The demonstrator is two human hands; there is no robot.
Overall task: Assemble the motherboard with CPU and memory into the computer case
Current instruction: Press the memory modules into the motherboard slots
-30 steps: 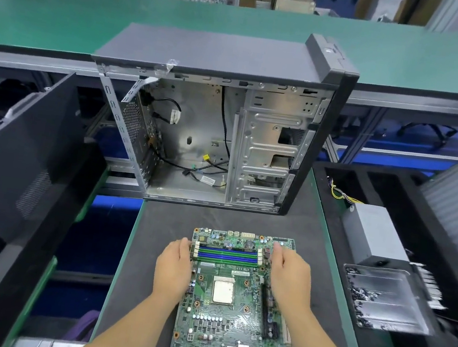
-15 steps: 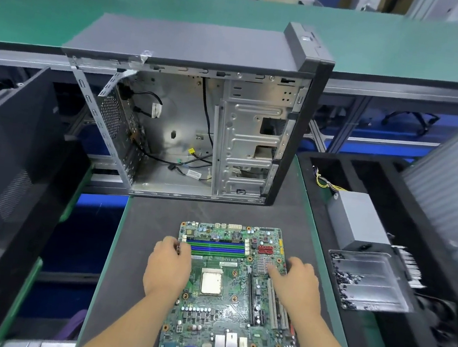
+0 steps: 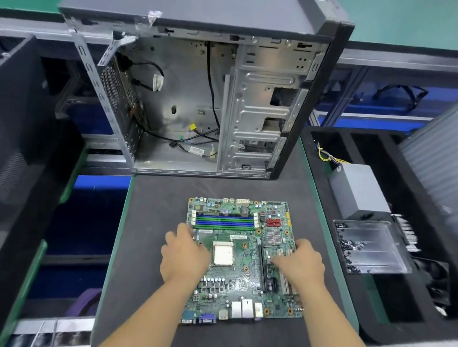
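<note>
The motherboard [image 3: 242, 259] lies flat on the dark surface [image 3: 156, 222] in front of the open computer case [image 3: 191, 94], apart from it. My left hand [image 3: 185, 255] curls over its left edge; my right hand [image 3: 301, 264] grips the right edge beside the expansion slots. I judge it light and stiff but fragile, so I'd lift by the bare edges, level, well off the CPU [image 3: 223, 254] and memory sticks [image 3: 224, 221].

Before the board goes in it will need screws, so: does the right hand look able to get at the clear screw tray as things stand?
Probably yes. The screw tray lies open-topped to the right of the right hand, with nothing between them, though that hand now rests on the motherboard.
</note>
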